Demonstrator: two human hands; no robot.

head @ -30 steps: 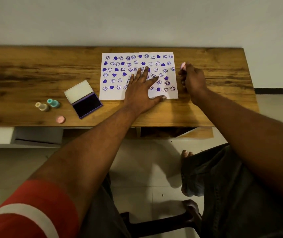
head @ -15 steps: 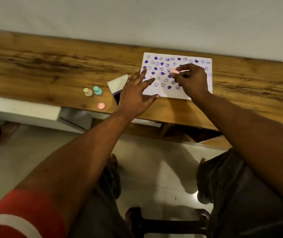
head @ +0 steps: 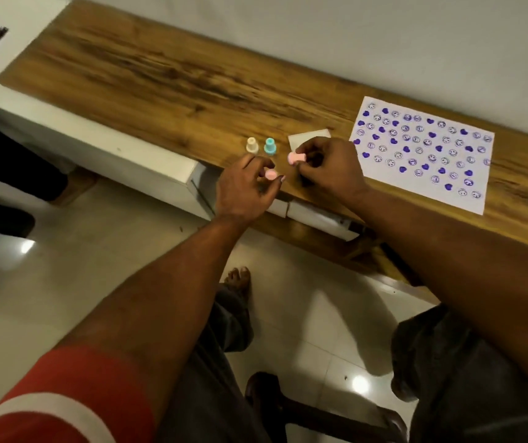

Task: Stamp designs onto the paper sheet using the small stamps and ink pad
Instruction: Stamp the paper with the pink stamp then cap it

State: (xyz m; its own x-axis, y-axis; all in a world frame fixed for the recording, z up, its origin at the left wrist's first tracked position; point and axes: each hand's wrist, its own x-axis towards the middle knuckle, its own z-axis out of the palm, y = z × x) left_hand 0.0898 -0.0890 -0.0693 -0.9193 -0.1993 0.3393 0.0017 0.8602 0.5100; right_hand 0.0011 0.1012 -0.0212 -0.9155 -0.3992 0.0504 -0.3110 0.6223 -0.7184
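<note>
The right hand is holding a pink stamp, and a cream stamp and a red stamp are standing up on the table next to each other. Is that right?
Not quite. The stamp standing beside the cream stamp is teal, not red. The head view shows the two upright side by side on the table, and the right hand does hold the pink stamp.

Home room — wooden desk (head: 166,78), tiled floor (head: 304,321), bare foot (head: 238,278)

White paper sheet (head: 422,155) covered in purple hearts and smiley rings, on a brown wood-grain tabletop (head: 160,78). Pink stamp (head: 296,157) in the right grip (head: 329,167), pink cap (head: 270,174) at the left grip (head: 245,190); just beyond them, cream stamp (head: 252,144) and teal stamp (head: 270,146). Sleeve (head: 64,401) is red with a white stripe.
</note>
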